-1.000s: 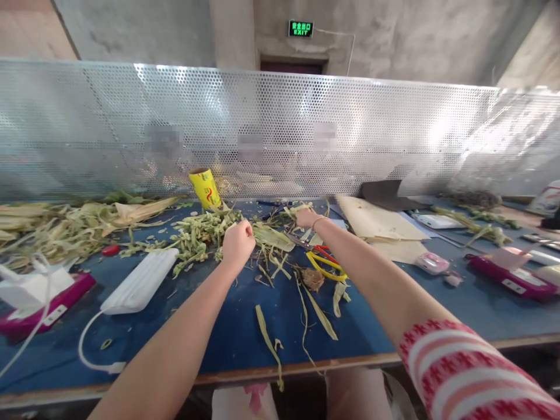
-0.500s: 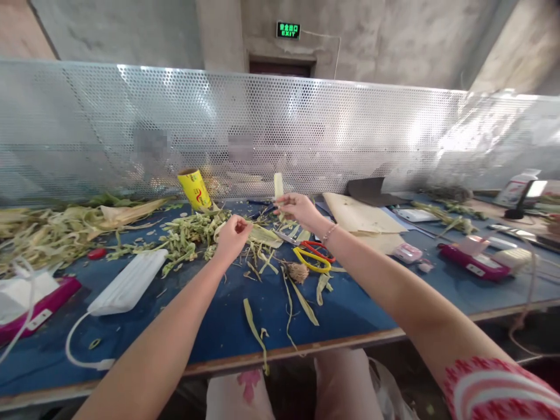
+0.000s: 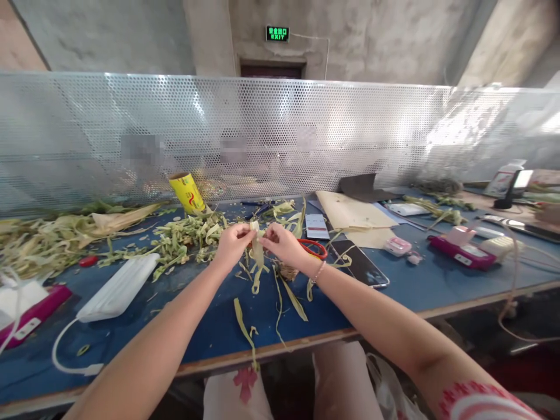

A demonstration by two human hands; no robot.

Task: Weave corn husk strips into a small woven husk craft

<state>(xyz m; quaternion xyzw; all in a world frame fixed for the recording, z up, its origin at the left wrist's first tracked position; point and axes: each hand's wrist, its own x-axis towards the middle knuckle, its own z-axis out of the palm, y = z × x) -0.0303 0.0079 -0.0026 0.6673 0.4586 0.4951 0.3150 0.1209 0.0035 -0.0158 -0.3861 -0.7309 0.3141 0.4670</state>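
Over the middle of the blue table, my left hand pinches the pale corn husk strip near its upper end. My right hand closes on the same strip from the other side, with the fingertips almost meeting. The strip hangs down between both hands. Just beyond the right wrist shows the red handle of the scissors; the rest of them is mostly hidden. Curled green husk pieces are heaped beside the left hand. Loose husk strips lie below the hands.
A yellow cardboard tube stands at the back. A white mask and husks lie left. Right of my wrist are a dark phone, brown paper and a magenta power strip. A perforated metal screen runs behind.
My right hand has come down and left with the husk strip to meet my left hand, which now grips it too. A dark phone and a small card-like item are newly visible at right.
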